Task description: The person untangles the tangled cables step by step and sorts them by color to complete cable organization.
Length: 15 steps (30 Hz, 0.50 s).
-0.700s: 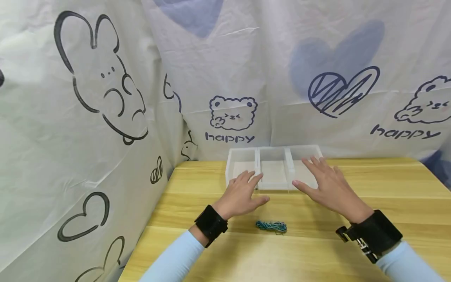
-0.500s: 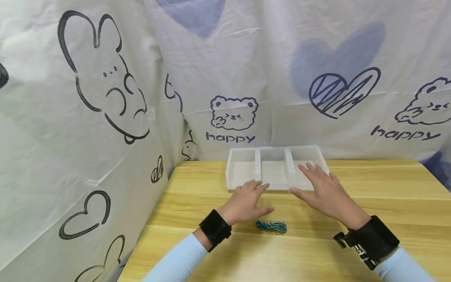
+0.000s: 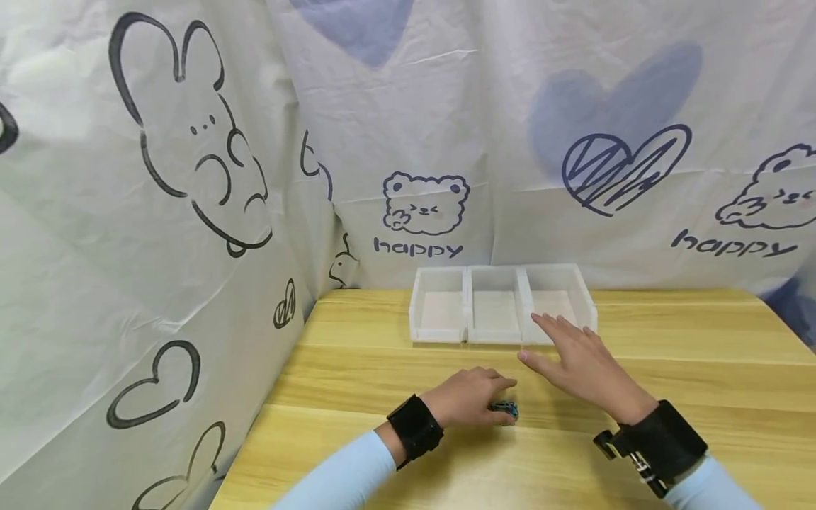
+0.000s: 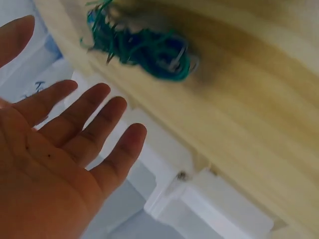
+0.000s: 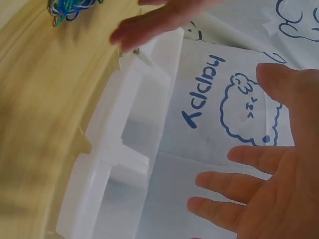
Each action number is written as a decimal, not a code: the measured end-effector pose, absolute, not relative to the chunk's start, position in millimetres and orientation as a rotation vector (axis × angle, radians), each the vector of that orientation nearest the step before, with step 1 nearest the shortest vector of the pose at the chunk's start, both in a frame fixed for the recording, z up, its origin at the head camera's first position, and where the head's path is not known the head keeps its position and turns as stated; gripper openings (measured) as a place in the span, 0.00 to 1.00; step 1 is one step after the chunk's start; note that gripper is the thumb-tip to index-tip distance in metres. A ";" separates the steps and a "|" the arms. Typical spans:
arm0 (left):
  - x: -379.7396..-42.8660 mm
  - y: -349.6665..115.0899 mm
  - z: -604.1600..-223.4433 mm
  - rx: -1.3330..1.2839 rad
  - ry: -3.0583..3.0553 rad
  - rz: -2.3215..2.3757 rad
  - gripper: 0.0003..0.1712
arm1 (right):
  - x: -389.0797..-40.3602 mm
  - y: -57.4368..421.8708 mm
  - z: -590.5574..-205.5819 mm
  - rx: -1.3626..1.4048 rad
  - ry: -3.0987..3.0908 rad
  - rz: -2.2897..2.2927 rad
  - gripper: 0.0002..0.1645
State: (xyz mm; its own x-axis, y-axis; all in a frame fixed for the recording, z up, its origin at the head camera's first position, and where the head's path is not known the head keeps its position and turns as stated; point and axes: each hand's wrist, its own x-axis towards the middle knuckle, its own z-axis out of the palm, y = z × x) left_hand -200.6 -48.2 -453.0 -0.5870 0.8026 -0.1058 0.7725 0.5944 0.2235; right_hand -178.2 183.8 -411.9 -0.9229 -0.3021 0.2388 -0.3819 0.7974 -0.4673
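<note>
A small bundle of green and blue cord [image 3: 506, 409] lies on the wooden table in front of the white bins, partly hidden behind my left hand [image 3: 468, 400] in the head view. In the left wrist view the fingers of this hand are spread and show a gap to the cord bundle [image 4: 159, 55]. My right hand [image 3: 589, 375] hovers over the table at the front of the right-hand bin, holding nothing. Its fingers are apart and fairly straight, as the right wrist view also shows, with the cord bundle [image 5: 74, 9] at that view's upper left.
Three white open-topped bins stand side by side at the table's back edge: the left bin [image 3: 437, 335], the middle bin [image 3: 496, 336] and the right bin [image 3: 591, 322]. A printed white cloth [image 3: 423, 127] hangs behind and along the left side. Wooden tabletop [image 3: 720, 418] extends rightward.
My left hand has come down and back from the bins, rightward to the cord bundle, covering part of it. My right hand has drawn slightly back toward me and left. The bundle stays in place.
</note>
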 end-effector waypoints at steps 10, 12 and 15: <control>-196.4 -36.2 -478.3 1.467 2.609 0.149 0.22 | -174.1 181.3 -423.2 0.617 -2.814 0.841 0.43; -196.4 -33.8 -480.9 1.474 2.625 0.151 0.18 | -174.1 180.6 -426.6 0.632 -2.806 0.862 0.43; -196.6 -31.7 -483.7 1.486 2.641 0.158 0.13 | -173.4 179.7 -430.2 0.645 -2.798 0.892 0.41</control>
State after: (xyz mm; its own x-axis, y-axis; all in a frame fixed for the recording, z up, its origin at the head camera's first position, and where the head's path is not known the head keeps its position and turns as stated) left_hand -196.6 -31.7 -483.7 -0.5157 0.8557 -0.0421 0.8446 0.5160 0.1427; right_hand -173.4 179.7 -430.2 -0.8992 -0.3574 0.2522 -0.4375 0.7330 -0.5208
